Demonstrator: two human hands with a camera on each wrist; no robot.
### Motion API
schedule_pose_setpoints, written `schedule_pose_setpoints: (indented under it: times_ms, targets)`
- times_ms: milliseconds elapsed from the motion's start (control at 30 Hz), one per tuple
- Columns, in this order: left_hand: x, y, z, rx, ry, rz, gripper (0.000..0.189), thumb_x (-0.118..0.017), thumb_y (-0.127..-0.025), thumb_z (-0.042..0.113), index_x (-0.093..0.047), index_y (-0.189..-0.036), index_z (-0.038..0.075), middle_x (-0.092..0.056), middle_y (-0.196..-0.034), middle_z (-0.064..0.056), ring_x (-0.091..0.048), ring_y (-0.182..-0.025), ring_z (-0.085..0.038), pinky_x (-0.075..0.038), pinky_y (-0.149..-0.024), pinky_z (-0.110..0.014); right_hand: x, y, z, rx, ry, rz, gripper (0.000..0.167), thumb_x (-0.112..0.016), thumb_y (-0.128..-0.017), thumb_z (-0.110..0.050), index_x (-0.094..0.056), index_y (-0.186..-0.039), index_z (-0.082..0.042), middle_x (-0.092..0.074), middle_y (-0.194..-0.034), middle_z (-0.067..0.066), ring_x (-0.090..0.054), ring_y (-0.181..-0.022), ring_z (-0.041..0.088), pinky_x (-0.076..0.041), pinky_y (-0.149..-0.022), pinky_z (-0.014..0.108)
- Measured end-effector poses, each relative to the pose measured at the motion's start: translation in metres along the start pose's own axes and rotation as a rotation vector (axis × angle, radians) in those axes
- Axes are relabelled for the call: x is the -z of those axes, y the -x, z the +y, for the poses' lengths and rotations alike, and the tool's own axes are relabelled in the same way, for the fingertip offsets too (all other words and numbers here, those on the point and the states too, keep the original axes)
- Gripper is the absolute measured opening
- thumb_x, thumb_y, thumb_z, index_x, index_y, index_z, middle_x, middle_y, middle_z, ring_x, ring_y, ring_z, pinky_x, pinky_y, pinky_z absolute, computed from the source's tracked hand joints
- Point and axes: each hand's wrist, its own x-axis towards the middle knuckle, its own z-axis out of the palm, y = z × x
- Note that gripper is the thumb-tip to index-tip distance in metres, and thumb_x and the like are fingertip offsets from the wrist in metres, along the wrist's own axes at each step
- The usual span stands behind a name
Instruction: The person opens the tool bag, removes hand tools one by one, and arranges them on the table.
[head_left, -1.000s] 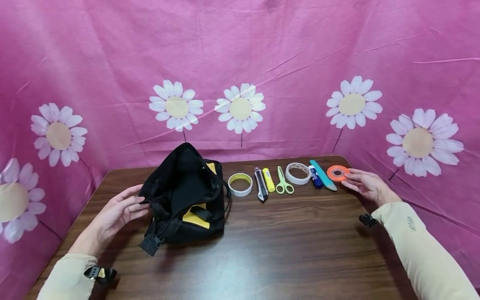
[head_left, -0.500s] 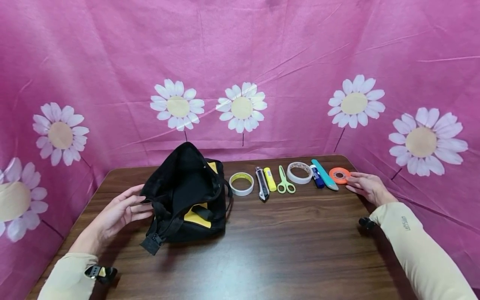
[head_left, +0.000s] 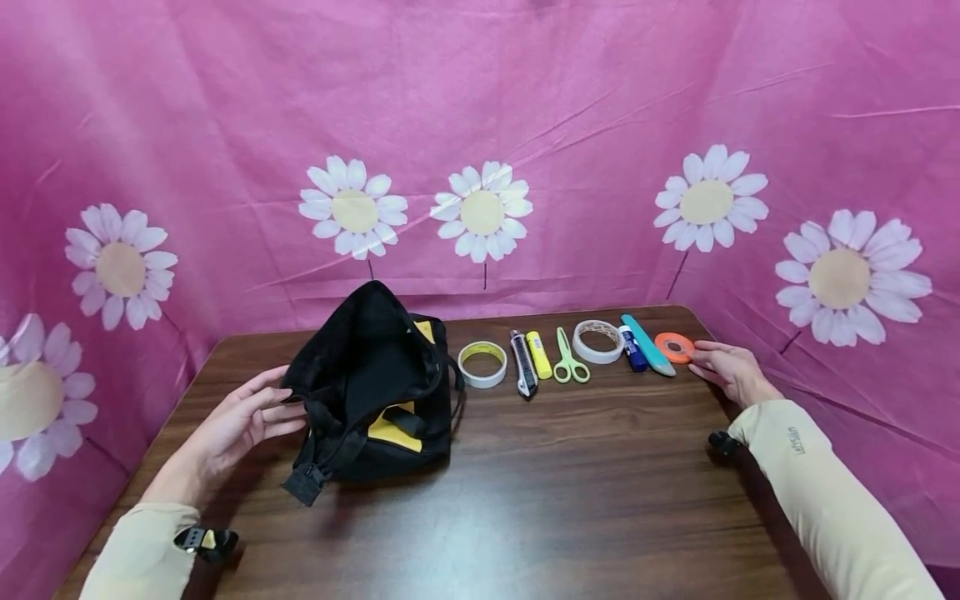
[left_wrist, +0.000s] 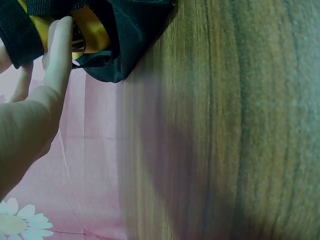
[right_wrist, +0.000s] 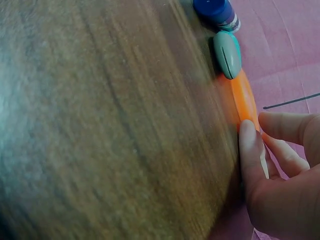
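Note:
On the left of the table stands a black bag (head_left: 375,468) with yellow panels, its mouth gaping. My left hand (head_left: 243,421) grips the left edge of that mouth, thumb on one side and fingers on the other. In the left wrist view, fingers (left_wrist: 61,55) lie against the bag's black webbing and yellow cloth. At the far right, my right hand (head_left: 731,371) pinches the edge of an orange roll of tape (head_left: 666,342), which lies flat. The right wrist view shows thumb and forefinger meeting at the orange rim (right_wrist: 244,102).
Left of the orange roll lie a long teal tool (head_left: 647,343), a blue glue stick (head_left: 633,350), a white tape roll (head_left: 597,357), green scissors (head_left: 564,354), a yellow marker-like stick (head_left: 538,356), a box cutter (head_left: 522,364) and another tape roll (head_left: 483,381). A pink curtain (head_left: 570,275) hangs behind.
The right wrist and sleeve have shifted slightly left, while the fingers stay at the orange roll's edge. The left hand keeps its hold on the bag.

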Motion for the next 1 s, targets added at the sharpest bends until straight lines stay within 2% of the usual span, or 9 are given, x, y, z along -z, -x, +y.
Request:
schedule_pose_setpoints:
  times_ms: [333,433,500,600,700,767,900,933,1000]
  targets:
    - [-0.004,-0.010,0.002,0.005,-0.033,0.012,0.040,-0.038,-0.108,-0.002,-0.057,-0.138,0.016,-0.069,-0.125,-0.009,-0.070,-0.108,-0.029,-0.056,-0.092,-0.045,0.005,0.002,0.002,0.016,0.014,0.004,0.069,-0.053,-0.097,0.013,-0.018,-0.156,0.008,-0.067,-0.081,-0.014,-0.069,-0.078,0.002,-0.057,-0.083,0.026]
    - [-0.004,-0.010,0.002,-0.002,-0.029,0.010,0.040,-0.037,-0.108,-0.002,-0.058,-0.136,0.016,-0.068,-0.124,-0.008,-0.070,-0.108,-0.029,-0.056,-0.092,-0.045,0.005,0.003,-0.001,0.006,0.052,-0.007,0.067,-0.050,-0.098,0.014,-0.019,-0.157,0.006,-0.068,-0.104,-0.003,-0.068,-0.081,0.002,-0.056,-0.088,0.028]
    - [-0.003,-0.008,0.005,0.000,-0.055,0.015,0.039,-0.038,-0.108,-0.001,-0.057,-0.136,0.018,-0.069,-0.124,-0.007,-0.070,-0.107,-0.028,-0.056,-0.091,-0.044,0.003,0.004,-0.004,-0.005,0.110,-0.020,0.066,-0.048,-0.099,0.013,-0.019,-0.157,0.005,-0.061,-0.122,0.009,-0.067,-0.083,0.002,-0.055,-0.091,0.030]
    - [-0.004,-0.006,0.016,0.009,-0.157,0.036,0.036,-0.042,-0.109,0.003,-0.057,-0.137,0.020,-0.070,-0.122,-0.003,-0.071,-0.104,-0.026,-0.058,-0.089,-0.043,-0.002,0.005,-0.013,0.017,0.295,-0.061,0.061,-0.048,-0.102,0.005,-0.021,-0.157,0.008,-0.049,-0.134,0.022,-0.068,-0.083,0.005,-0.057,-0.089,0.032]
    - [-0.010,-0.008,0.035,0.016,-0.320,0.093,0.032,-0.048,-0.108,0.010,-0.057,-0.137,0.021,-0.071,-0.119,0.002,-0.073,-0.099,-0.024,-0.059,-0.084,-0.041,-0.013,0.010,-0.030,0.118,0.561,-0.101,0.056,-0.053,-0.103,-0.004,-0.031,-0.151,0.012,-0.055,-0.128,0.030,-0.070,-0.085,0.016,-0.060,-0.081,0.038]
    - [-0.014,-0.010,0.053,-0.006,-0.491,0.153,0.032,-0.052,-0.108,0.014,-0.057,-0.139,0.017,-0.070,-0.116,0.005,-0.073,-0.094,-0.019,-0.060,-0.081,-0.038,-0.025,0.014,-0.047,0.242,0.798,-0.133,0.051,-0.055,-0.103,-0.011,-0.039,-0.145,0.013,-0.057,-0.127,0.034,-0.070,-0.092,0.028,-0.060,-0.082,0.044]
    - [-0.019,-0.017,0.086,-0.152,-1.047,0.292,0.038,-0.053,-0.108,0.024,-0.056,-0.141,0.005,-0.069,-0.112,-0.010,-0.068,-0.086,-0.004,-0.058,-0.072,-0.023,-0.053,0.023,-0.087,0.555,1.256,-0.184,0.045,-0.058,-0.104,-0.020,-0.054,-0.133,0.012,-0.059,-0.126,0.036,-0.060,-0.111,0.050,-0.050,-0.093,0.060]
    - [-0.020,-0.019,0.093,-0.201,-1.198,0.336,0.040,-0.053,-0.108,0.026,-0.057,-0.140,0.004,-0.069,-0.112,-0.014,-0.067,-0.087,-0.006,-0.055,-0.072,-0.021,-0.061,0.025,-0.096,0.620,1.344,-0.185,0.045,-0.059,-0.104,-0.024,-0.056,-0.132,0.011,-0.059,-0.126,0.036,-0.057,-0.115,0.052,-0.047,-0.095,0.063]
    - [-0.020,-0.023,0.104,-0.296,-1.423,0.407,0.039,-0.055,-0.106,0.026,-0.060,-0.137,0.003,-0.067,-0.114,-0.023,-0.069,-0.088,-0.017,-0.053,-0.073,-0.029,-0.076,0.030,-0.112,0.715,1.463,-0.188,0.046,-0.058,-0.104,-0.027,-0.058,-0.132,0.010,-0.059,-0.126,0.036,-0.054,-0.118,0.054,-0.043,-0.098,0.066]
